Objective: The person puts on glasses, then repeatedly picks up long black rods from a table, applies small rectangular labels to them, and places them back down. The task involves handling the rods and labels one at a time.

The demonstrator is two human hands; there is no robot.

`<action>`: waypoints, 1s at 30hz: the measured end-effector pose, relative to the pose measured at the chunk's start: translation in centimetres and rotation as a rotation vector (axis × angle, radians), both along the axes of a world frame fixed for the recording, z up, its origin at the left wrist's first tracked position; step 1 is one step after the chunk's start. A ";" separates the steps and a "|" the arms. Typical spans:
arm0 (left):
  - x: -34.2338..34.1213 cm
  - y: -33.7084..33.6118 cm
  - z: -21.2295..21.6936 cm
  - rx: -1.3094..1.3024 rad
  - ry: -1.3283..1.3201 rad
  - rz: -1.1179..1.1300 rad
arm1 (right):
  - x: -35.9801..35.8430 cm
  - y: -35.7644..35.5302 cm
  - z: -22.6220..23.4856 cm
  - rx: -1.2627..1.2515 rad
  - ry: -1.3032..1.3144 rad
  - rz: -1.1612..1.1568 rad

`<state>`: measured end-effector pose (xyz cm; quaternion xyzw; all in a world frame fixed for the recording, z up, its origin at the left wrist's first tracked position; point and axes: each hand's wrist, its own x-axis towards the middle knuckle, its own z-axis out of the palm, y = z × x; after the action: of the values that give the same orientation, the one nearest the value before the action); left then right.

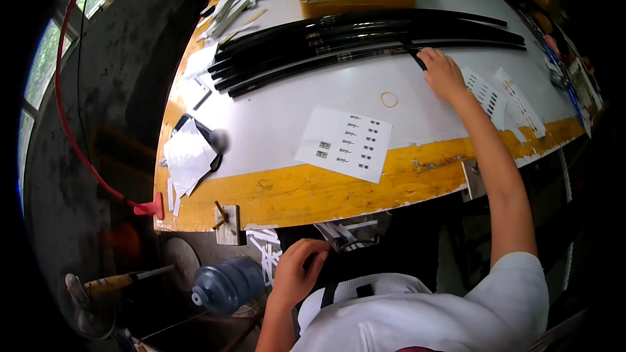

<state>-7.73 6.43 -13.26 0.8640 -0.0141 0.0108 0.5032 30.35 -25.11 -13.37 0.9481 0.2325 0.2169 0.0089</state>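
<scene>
My right hand (445, 74) reaches across the table and is closed on a slim black tool (417, 57), whose exact kind I cannot make out. The tool's tip is at the nearest of several long, glossy black tubes or rods (365, 53), which lie side by side across the table. My left hand (304, 264) hangs near my lap, below the table edge. Its fingers are loosely bent, the thumb apart from them, and nothing shows in it. Between me and the rods lies a white sheet of small printed labels (349, 143).
A rubber band (389, 99) lies by the sheet. More label sheets (486, 99) are at right. White papers (189, 153) cover a black object at left. A cardboard box (358, 6) stands behind the rods. A water jug (228, 285) lies below the table; metal clamps (227, 225) grip its edge.
</scene>
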 end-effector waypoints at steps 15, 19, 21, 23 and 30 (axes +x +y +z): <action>3.6 0.9 2.7 0.097 -0.146 -0.032 | 7.8 3.0 -1.3 -0.242 -0.207 0.023; 4.4 1.3 4.2 0.368 -0.446 0.090 | 3.2 1.5 3.2 -0.244 -0.385 0.161; 5.2 1.6 5.2 0.542 -0.585 0.142 | -1.0 -0.2 6.0 -0.305 -0.424 0.106; 5.6 1.2 6.0 0.691 -0.640 0.221 | -6.2 -0.9 7.9 -0.324 -0.466 0.104; 5.5 3.3 5.7 0.928 -0.595 0.225 | -18.6 0.8 7.5 -0.207 -0.271 0.274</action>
<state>-2.21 9.71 -7.57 0.9507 -0.0663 0.3004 0.0402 11.74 -24.32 -5.86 0.8637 0.3770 0.3167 0.1078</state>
